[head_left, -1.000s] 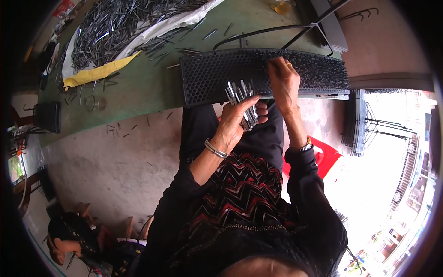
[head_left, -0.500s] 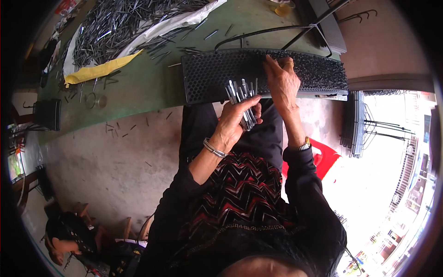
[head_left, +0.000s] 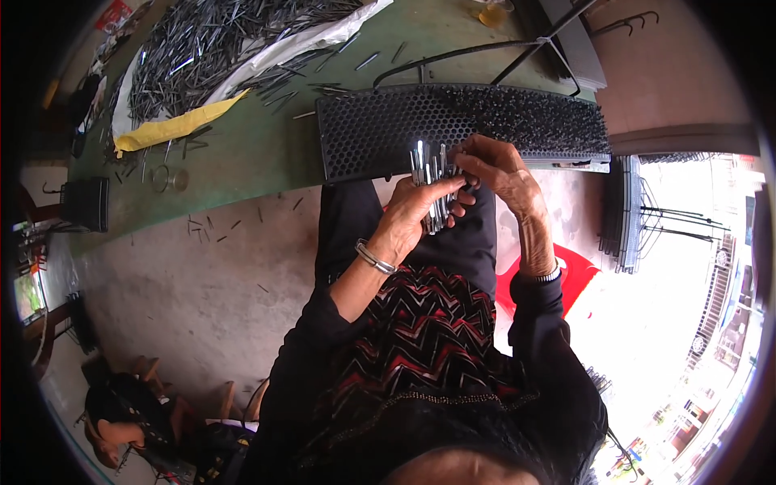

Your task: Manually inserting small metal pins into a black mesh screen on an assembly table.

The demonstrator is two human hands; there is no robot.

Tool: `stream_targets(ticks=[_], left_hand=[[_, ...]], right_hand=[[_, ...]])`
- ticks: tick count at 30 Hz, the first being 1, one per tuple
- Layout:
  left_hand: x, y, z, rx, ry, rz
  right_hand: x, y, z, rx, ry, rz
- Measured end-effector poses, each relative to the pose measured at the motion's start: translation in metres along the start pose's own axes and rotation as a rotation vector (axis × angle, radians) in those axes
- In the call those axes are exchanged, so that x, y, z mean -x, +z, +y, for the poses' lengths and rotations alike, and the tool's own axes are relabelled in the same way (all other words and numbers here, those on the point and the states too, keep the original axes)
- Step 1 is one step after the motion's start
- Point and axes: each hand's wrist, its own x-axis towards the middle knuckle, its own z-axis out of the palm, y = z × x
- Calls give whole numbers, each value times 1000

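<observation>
My left hand (head_left: 408, 212) is closed around a bundle of thin, shiny metal rods (head_left: 435, 170), their upper ends fanning out above the thumb. Beside it, my right hand (head_left: 509, 179) has its fingers pinched at the right side of the bundle; what sits between the fingertips is hidden. Just beyond both hands lies a long black perforated tray (head_left: 364, 137) at the table's near edge. Rows of round holes show on its left part, while dark rods (head_left: 541, 121) stand densely in the holes on its right part.
Loose rods are heaped on a white and yellow sack (head_left: 182, 125) on the green table (head_left: 250, 166). A black metal frame (head_left: 461, 56) rises behind the tray. A red plastic stool (head_left: 570, 279) is at my right; a glass (head_left: 168, 178) stands left. Another person (head_left: 129, 412) is at lower left.
My right hand has come back from the tray's holes to the bundle, moving toward me. My left hand still holds the rods, shifted very slightly right.
</observation>
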Motion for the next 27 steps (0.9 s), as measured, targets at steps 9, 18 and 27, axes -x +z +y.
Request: stream_targets(ticks=[9,18,27], left_hand=[[-9,-3,-9,118,49,79],[-14,-7,-16,202,40,93],[-10,-6,-20,438,-25,15]], right_hand=[[2,-6,1,25,-79,69],[-25,1,21,294,-335,710],[-36,1,31,594,-392,710]])
